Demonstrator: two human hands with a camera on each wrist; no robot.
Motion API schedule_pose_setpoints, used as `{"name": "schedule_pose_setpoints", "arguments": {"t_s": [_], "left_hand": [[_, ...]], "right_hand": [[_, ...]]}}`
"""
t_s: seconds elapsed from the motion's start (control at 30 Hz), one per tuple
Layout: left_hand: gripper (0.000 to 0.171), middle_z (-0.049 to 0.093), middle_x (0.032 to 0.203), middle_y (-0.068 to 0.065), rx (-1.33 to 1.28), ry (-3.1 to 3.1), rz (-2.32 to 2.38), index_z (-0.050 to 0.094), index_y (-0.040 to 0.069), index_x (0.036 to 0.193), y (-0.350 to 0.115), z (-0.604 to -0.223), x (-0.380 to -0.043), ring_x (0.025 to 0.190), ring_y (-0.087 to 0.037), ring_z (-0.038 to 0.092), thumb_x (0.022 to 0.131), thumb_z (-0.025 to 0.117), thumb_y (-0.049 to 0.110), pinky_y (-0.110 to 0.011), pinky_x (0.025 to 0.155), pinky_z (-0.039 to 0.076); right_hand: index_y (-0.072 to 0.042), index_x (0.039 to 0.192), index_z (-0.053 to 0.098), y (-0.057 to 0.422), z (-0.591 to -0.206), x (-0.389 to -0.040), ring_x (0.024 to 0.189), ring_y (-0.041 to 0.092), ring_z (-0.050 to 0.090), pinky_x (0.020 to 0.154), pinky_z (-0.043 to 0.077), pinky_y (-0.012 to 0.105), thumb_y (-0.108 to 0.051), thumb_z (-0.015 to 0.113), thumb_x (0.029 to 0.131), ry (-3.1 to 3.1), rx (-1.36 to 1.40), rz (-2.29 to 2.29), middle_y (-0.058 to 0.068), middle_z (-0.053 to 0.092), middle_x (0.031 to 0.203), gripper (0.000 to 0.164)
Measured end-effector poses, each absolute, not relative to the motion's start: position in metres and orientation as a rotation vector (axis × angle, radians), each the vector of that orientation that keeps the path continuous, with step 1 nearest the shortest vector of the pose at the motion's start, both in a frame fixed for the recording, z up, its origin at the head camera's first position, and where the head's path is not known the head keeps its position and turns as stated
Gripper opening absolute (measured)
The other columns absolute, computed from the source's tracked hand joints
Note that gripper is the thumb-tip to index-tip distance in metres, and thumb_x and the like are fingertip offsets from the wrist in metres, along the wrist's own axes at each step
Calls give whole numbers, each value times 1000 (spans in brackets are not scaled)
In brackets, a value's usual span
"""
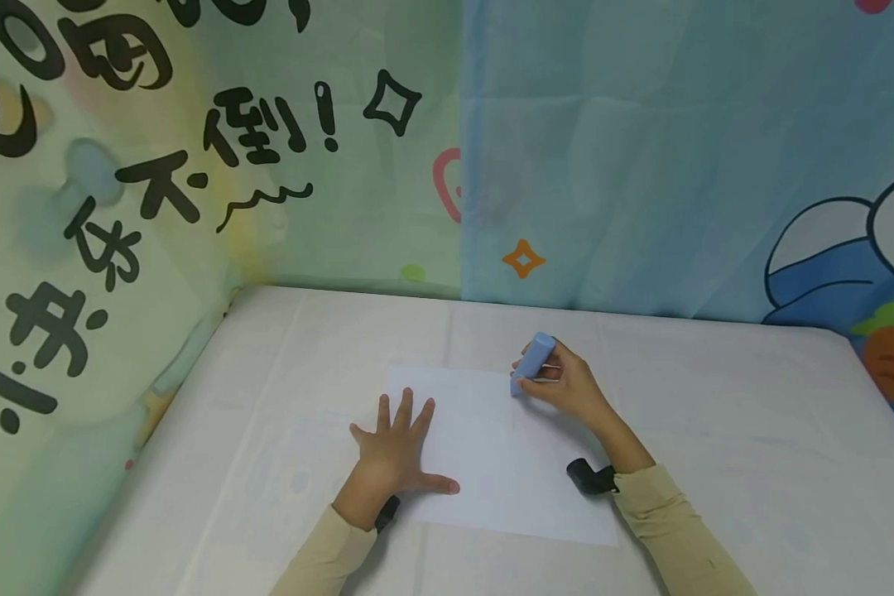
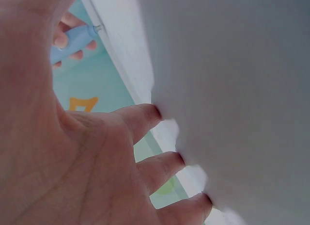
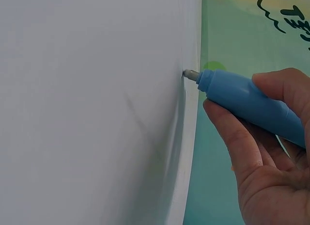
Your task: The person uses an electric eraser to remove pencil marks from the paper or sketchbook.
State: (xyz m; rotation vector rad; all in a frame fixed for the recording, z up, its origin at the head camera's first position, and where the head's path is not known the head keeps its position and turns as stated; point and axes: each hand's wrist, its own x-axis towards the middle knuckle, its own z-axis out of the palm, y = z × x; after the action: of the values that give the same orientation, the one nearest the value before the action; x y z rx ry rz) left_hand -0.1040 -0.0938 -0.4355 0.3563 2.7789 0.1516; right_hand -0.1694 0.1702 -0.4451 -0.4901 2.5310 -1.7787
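Observation:
A sheet of white paper lies on the white-covered table. My left hand rests over its left part with the fingers spread, and in the left wrist view its fingertips press on the surface. My right hand grips a thick light-blue pen above the paper's upper right part. In the right wrist view the thumb and fingers close round the pen, and its small grey metal tip meets the white surface.
The table has a white cloth over it. Behind it hangs a blue-green printed backdrop, with a lettered panel on the left. Black wrist cameras sit by both cream sleeves.

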Motion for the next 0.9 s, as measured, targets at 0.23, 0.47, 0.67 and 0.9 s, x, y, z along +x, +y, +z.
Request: {"name": "schedule_pose_setpoints", "arguments": {"t_s": [0.23, 0.47, 0.67, 0.9], "left_hand": [[114, 22, 161, -12, 360, 2787, 155, 31, 21, 154, -94, -434, -103, 146, -44, 19, 63, 76, 73, -75, 95, 33], [114, 22, 161, -12, 360, 2785, 159, 31, 21, 154, -94, -433, -103, 145, -44, 19, 63, 76, 73, -75, 94, 33], [114, 21, 161, -12, 356, 2779, 145, 30, 21, 154, -93, -434, -103, 146, -43, 18, 63, 75, 73, -75, 95, 32], [114, 21, 161, -12, 358, 2779, 147, 30, 21, 154, -94, -434, -103, 146, -44, 18, 64, 75, 73, -75, 95, 32]], "right_hand": [[14, 116, 50, 171, -446, -168, 98, 43, 67, 77, 53, 18, 12, 70, 80, 2531, -481, -1765, 35, 63, 111, 41], [13, 115, 49, 171, -445, -167, 95, 29, 71, 77, 53, 19, 11, 70, 81, 2533, -507, -1760, 35, 63, 111, 40], [14, 115, 49, 171, -447, -167, 93, 12, 70, 77, 53, 18, 13, 69, 81, 2515, -520, -1783, 36, 63, 110, 40], [13, 116, 50, 171, -448, -168, 94, 12, 70, 78, 53, 19, 13, 69, 80, 2520, -510, -1781, 35, 63, 111, 41]]}}
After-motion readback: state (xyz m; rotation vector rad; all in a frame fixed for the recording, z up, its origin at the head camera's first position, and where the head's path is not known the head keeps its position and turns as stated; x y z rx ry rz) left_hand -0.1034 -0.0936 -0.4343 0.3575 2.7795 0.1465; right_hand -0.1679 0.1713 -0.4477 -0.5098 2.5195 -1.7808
